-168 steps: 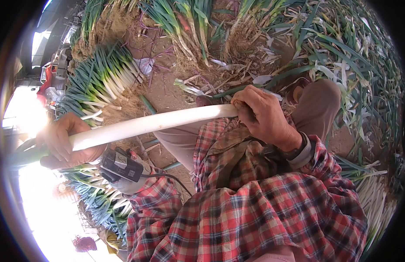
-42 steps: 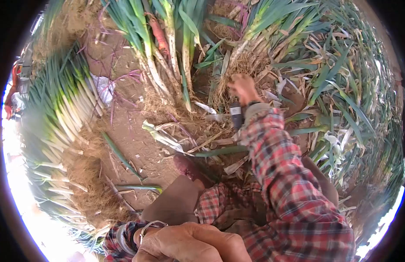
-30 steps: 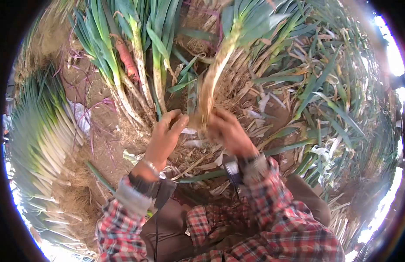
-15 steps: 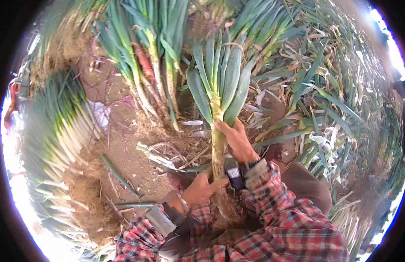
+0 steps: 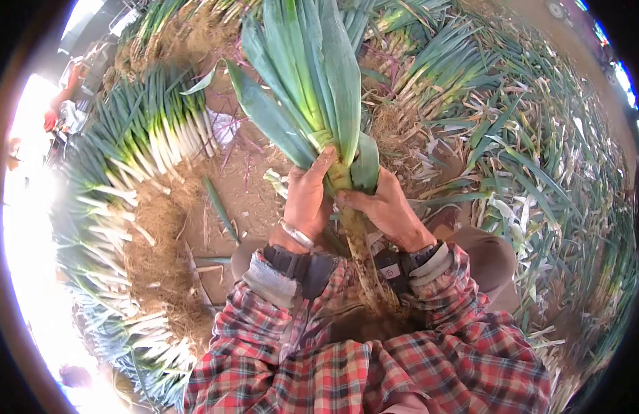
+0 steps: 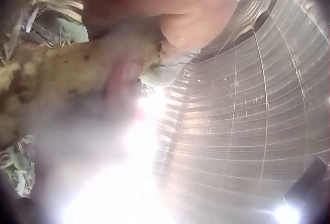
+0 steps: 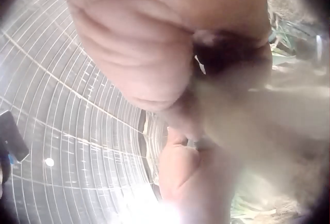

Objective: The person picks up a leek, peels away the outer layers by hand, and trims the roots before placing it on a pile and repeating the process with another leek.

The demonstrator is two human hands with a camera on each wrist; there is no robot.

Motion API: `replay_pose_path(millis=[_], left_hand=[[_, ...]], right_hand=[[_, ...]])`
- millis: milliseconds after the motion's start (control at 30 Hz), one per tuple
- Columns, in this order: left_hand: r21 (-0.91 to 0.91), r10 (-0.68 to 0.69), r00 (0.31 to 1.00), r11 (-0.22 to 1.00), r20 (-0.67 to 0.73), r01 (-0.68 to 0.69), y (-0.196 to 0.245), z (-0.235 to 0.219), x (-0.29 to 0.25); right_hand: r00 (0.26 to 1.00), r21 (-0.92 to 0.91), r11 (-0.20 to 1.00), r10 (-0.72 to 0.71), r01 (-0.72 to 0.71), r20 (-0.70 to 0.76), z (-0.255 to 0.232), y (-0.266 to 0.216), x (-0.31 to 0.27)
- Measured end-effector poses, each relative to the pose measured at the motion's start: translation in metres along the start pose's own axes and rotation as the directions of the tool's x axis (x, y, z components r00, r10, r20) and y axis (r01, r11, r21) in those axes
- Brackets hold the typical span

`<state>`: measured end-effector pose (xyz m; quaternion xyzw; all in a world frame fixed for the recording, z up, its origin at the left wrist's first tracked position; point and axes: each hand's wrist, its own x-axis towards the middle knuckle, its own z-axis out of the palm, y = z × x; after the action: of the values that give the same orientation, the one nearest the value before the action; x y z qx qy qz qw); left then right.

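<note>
A large leek (image 5: 361, 248) stands tilted over the lap, its broad green leaves fanned out away from the body and its brownish root end near the shirt. My left hand (image 5: 307, 201) grips it where the leaves part from the stalk, thumb laid along the leaf base. Just below and to the right, my right hand (image 5: 396, 210) holds the same stalk, its thumb across the front. In the left wrist view, the spotted, dirty outer skin of the stalk shows beside the hand; glare hides part of it. The right wrist view has the stalk blurred under the palm.
A curved row of leeks (image 5: 171, 134) with white stalks and brown roots lies on the left. Stripped leaves (image 5: 533, 186) heap up on the right. Unpeeled leeks (image 5: 450, 69) lie at the back right, and a loose green leaf (image 5: 221, 207) is on the soil.
A peeled white leek was held earlier; it has left the hands. The right hand took another leek from the pile and drew it over the lap, and the left hand moved up to its leaf base.
</note>
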<state>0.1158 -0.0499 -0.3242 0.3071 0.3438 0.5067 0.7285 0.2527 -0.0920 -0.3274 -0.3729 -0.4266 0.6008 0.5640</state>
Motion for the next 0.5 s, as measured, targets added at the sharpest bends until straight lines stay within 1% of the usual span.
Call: replay_pose_path(millis=[33, 67, 100, 133, 167, 200, 233, 267, 300, 333, 367, 400, 433, 467, 500], left_hand=[[0.008, 0.005, 1.0, 1.0, -0.025, -0.004, 0.0, 0.001, -0.01], [0.019, 0.012, 0.999, 1.0, -0.044, -0.011, 0.001, 0.003, -0.017], [0.052, 0.075, 0.994, 0.996, -0.077, -0.072, 0.001, 0.007, -0.024], [0.049, 0.082, 0.994, 0.996, -0.078, -0.079, 0.004, 0.001, -0.025], [0.086, 0.074, 0.993, 0.994, -0.09, -0.066, 0.007, -0.008, -0.023], [0.126, 0.068, 0.993, 0.991, -0.097, -0.055, 0.01, -0.013, -0.025], [0.139, 0.089, 0.986, 0.988, -0.142, -0.069, 0.014, -0.009, -0.03], [0.139, 0.1, 0.986, 0.987, -0.132, -0.081, 0.013, -0.007, -0.035], [0.157, 0.16, 0.978, 0.978, -0.137, -0.138, 0.009, -0.006, -0.041], [0.177, 0.217, 0.966, 0.965, -0.14, -0.191, 0.007, -0.001, -0.05], [0.184, 0.222, 0.964, 0.964, -0.148, -0.193, 0.006, 0.006, -0.056], [0.179, 0.234, 0.963, 0.962, -0.137, -0.208, 0.01, 0.014, -0.06], [0.22, 0.204, 0.976, 0.958, -0.078, -0.183, 0.01, 0.021, -0.065], [0.263, 0.169, 0.985, 0.952, -0.017, -0.159, 0.011, 0.027, -0.068], [0.34, 0.2, 0.977, 0.916, 0.076, -0.214, 0.012, 0.032, -0.068]], right_hand=[[0.999, -0.218, 0.976, 0.024, -0.017, 0.028, 0.001, -0.01, -0.011], [0.998, -0.426, 0.905, 0.044, -0.019, 0.048, 0.002, -0.019, -0.019], [0.997, -0.429, 0.903, 0.052, -0.024, 0.053, 0.004, -0.026, -0.031], [0.997, -0.432, 0.902, 0.05, -0.019, 0.059, 0.011, -0.035, -0.05], [0.971, -0.427, 0.9, 0.173, -0.087, 0.166, 0.018, -0.047, -0.076], [0.921, -0.429, 0.89, 0.285, -0.152, 0.266, 0.02, -0.055, -0.093], [0.924, -0.437, 0.889, 0.274, -0.137, 0.268, 0.011, -0.054, -0.098], [0.942, -0.583, 0.796, 0.301, -0.161, 0.151, -0.004, -0.048, -0.102], [0.951, -0.705, 0.68, 0.309, -0.2, 0.028, -0.014, -0.042, -0.106], [0.954, -0.705, 0.682, 0.3, -0.194, 0.028, -0.019, -0.037, -0.109], [0.995, -0.751, 0.652, 0.052, -0.099, -0.087, -0.024, -0.034, -0.109], [0.963, -0.804, 0.595, -0.208, -0.017, -0.174, -0.028, -0.037, -0.107], [0.974, -0.804, 0.594, -0.188, 0.006, -0.131, -0.011, -0.045, -0.099], [0.974, -0.824, 0.554, -0.225, 0.117, -0.013, 0.005, -0.051, -0.095], [0.952, -0.834, 0.526, -0.307, 0.17, 0.0, 0.024, -0.051, -0.091]])
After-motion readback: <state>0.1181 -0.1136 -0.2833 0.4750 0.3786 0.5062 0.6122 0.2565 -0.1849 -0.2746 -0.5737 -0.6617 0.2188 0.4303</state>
